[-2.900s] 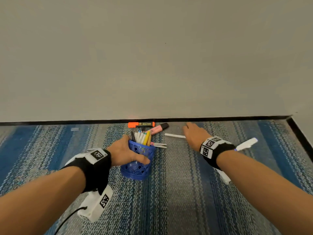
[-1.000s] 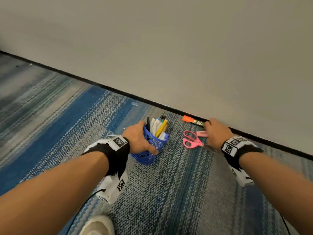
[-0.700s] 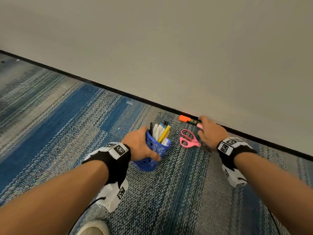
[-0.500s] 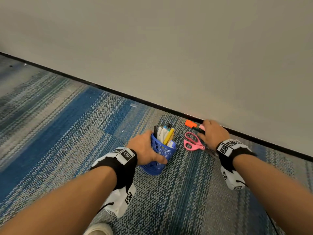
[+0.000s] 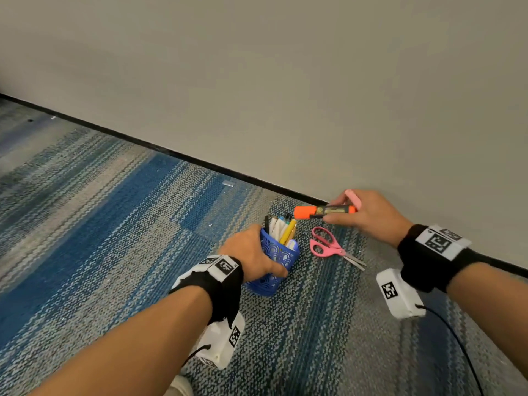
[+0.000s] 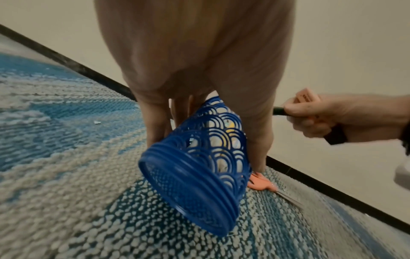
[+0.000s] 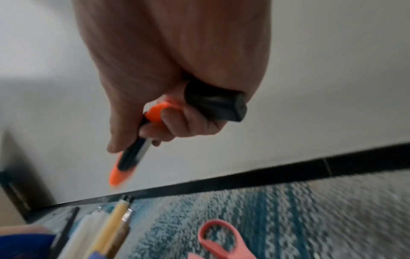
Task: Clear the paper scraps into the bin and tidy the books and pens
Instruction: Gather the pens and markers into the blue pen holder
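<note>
My left hand (image 5: 251, 254) grips a blue lattice pen cup (image 5: 274, 264) (image 6: 199, 168), tilted on the carpet and holding several pens (image 5: 283, 228) (image 7: 111, 227). My right hand (image 5: 363, 214) (image 7: 168, 112) is raised just right of the cup and holds two markers together: an orange highlighter (image 5: 320, 212) (image 7: 124, 168) pointing at the cup, and a pink marker (image 5: 353, 198) (image 6: 306, 97) whose black end (image 7: 221, 108) sticks out of the fist. Pink-handled scissors (image 5: 328, 245) (image 7: 219, 236) lie on the carpet between the cup and my right wrist.
A plain wall with a black skirting strip (image 5: 171, 154) runs diagonally just behind the hands. Blue and grey striped carpet (image 5: 114, 224) spreads to the left and front, with small scraps (image 5: 228, 183) near the wall. The tip of a shoe (image 5: 180, 387) shows at the bottom.
My right hand has lifted the orange highlighter and the pink marker off the floor by the wall and brought them towards the cup. The left hand keeps its grip on the cup.
</note>
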The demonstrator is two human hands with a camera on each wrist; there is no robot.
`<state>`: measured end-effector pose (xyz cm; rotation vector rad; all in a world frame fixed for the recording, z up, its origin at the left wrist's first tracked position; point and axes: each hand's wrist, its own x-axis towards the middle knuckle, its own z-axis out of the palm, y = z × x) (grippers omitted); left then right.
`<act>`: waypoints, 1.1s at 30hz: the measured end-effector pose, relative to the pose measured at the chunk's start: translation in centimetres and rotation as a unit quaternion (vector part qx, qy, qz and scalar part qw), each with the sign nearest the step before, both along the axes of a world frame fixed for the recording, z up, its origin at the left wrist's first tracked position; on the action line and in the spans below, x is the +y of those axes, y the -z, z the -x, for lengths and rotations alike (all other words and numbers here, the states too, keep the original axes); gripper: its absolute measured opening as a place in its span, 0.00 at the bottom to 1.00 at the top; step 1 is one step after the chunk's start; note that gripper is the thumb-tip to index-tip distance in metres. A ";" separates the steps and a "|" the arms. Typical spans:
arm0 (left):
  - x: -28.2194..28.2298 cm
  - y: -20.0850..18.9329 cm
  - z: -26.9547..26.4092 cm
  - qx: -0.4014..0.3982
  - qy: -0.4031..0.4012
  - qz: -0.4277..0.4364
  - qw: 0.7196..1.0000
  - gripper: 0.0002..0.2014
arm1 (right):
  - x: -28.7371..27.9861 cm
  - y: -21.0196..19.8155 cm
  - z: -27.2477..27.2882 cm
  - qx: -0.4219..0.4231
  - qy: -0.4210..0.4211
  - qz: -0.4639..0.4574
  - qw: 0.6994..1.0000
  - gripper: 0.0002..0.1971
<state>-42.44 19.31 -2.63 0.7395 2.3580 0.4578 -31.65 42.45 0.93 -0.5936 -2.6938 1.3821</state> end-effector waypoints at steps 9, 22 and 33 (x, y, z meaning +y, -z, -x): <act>4.0 -1.8 -3.0 0.023 0.076 -0.022 0.997 0.42 | -2.3 -1.6 -1.1 -0.025 0.017 -0.113 0.993 0.18; 6.2 -1.5 -5.9 -0.015 0.084 -0.118 0.989 0.35 | -2.4 -1.7 -6.3 0.014 0.107 0.088 0.990 0.20; 6.0 -1.7 -6.8 0.008 0.089 -0.116 0.989 0.36 | -3.0 -1.4 -4.6 0.070 0.170 0.003 0.983 0.14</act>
